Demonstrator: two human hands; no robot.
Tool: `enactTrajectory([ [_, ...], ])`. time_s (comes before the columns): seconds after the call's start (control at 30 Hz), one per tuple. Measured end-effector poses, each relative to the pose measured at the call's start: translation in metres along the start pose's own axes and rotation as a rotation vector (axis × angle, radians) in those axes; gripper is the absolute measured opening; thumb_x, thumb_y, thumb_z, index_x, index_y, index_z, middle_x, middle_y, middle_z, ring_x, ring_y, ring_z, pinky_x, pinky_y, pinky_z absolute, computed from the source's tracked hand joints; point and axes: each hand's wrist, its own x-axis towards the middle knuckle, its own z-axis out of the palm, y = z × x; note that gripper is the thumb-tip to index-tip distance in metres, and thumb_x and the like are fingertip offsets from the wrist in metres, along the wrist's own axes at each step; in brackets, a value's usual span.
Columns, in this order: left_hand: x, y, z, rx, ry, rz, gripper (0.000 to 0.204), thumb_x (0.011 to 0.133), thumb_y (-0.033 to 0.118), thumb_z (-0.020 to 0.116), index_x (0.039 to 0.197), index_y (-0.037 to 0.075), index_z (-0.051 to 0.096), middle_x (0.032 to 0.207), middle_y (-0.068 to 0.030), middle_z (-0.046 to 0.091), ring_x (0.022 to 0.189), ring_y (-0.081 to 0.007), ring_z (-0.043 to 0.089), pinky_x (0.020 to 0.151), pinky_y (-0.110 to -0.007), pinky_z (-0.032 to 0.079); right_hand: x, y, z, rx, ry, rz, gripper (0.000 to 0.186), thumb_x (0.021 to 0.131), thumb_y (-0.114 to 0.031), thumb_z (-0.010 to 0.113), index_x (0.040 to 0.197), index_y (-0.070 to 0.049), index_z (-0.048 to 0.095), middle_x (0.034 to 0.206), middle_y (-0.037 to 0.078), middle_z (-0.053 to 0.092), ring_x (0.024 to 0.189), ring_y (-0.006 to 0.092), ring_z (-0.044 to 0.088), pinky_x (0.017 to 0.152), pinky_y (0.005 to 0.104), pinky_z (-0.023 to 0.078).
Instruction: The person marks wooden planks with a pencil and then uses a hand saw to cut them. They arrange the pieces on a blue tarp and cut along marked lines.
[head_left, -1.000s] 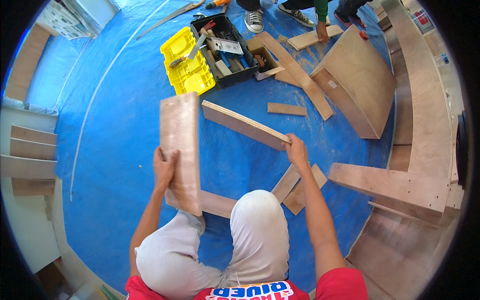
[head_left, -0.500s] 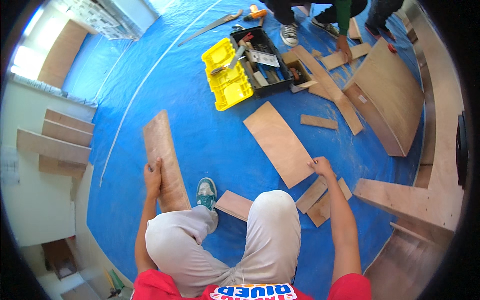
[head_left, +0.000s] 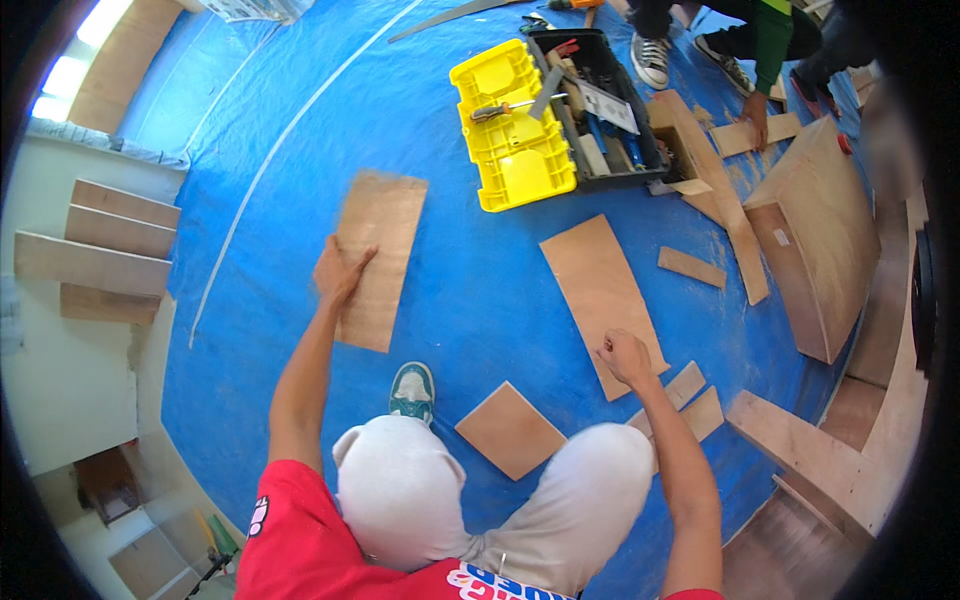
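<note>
On the left, my left hand (head_left: 345,272) grips the left edge of a plywood board (head_left: 388,250), its thumb spread over the top face. The far end of this board is blurred. My right hand (head_left: 625,358) is closed over the near end of another rectangular plywood board (head_left: 590,275) on the blue sheet. Its fingers are curled, and whatever they hold, if anything, does not show. A smaller square wooden panel (head_left: 511,430) lies between my knees. Beside my right forearm are two narrow wood strips (head_left: 683,385), partly hidden by the arm.
An opened toolbox (head_left: 525,180) with a yellow lid holds hand tools. Beyond it, a co-worker's hand (head_left: 755,118) rests on a wood piece. A large wooden box (head_left: 815,230) stands at the right, near long planks (head_left: 720,190). Stacked boards (head_left: 95,250) are at the far left.
My left hand has moved farther out with its board, which now shows a broader face. The right hand has left the other board's corner and curled into a fist over it. The view has shifted.
</note>
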Motion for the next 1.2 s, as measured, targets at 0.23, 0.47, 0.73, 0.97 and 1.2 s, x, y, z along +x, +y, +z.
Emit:
enactTrajectory([
  [0.23,0.129,-0.007,0.057,-0.049,-0.114,0.123,0.087,0.085,0.066,0.074,0.143,0.005,0.053,0.129,-0.0231,0.067,0.123,-0.0404,0.062,0.101,-0.05,0.049,0.063,-0.079,-0.063,-0.219,-0.236,-0.022,0.039,0.087,-0.033,0.081,0.093,0.002,0.064,0.1,0.022,0.069,0.096,0.0421,0.067,0.083,0.0494,0.053],
  [0.47,0.221,0.0,0.109,0.024,0.111,0.289,0.085,0.092,0.065,0.065,0.153,0.008,0.046,0.153,-0.0259,0.043,0.149,-0.0417,0.032,0.12,-0.06,0.026,0.124,-0.086,-0.029,-0.087,-0.061,0.335,0.052,0.082,-0.034,0.086,0.106,0.005,0.06,0.117,0.03,0.061,0.111,0.046,0.061,0.093,0.0516,0.051],
  [0.73,0.235,0.001,0.115,0.009,0.053,0.159,0.088,0.092,0.063,0.062,0.159,0.01,0.039,0.165,-0.0247,0.028,0.157,-0.0403,0.02,0.124,-0.063,0.017,0.143,-0.113,0.028,-0.243,-0.06,0.557,0.08,0.082,-0.037,0.082,0.144,0.006,0.053,0.157,0.037,0.037,0.141,0.0492,0.046,0.114,0.0535,0.044],
  [0.97,0.241,0.004,0.109,-0.005,-0.004,0.138,0.089,0.09,0.06,0.064,0.16,0.012,0.037,0.168,-0.0233,0.026,0.159,-0.0389,0.018,0.125,-0.063,0.016,0.249,-0.276,-0.023,-0.783,-0.687,0.571,0.078,0.083,-0.037,0.078,0.147,-0.001,0.05,0.138,0.03,0.062,0.125,0.0493,0.062,0.096,0.0694,0.051],
  [1.2,0.245,0.002,0.11,-0.013,-0.016,0.12,0.087,0.09,0.059,0.064,0.16,0.012,0.039,0.167,-0.024,0.028,0.158,-0.0403,0.022,0.125,-0.063,0.016,0.488,-0.453,-0.1,-0.116,-0.112,-0.284,0.033,0.094,-0.036,0.072,0.092,-0.003,0.074,0.091,0.02,0.074,0.087,0.0409,0.073,0.072,0.0506,0.059],
])
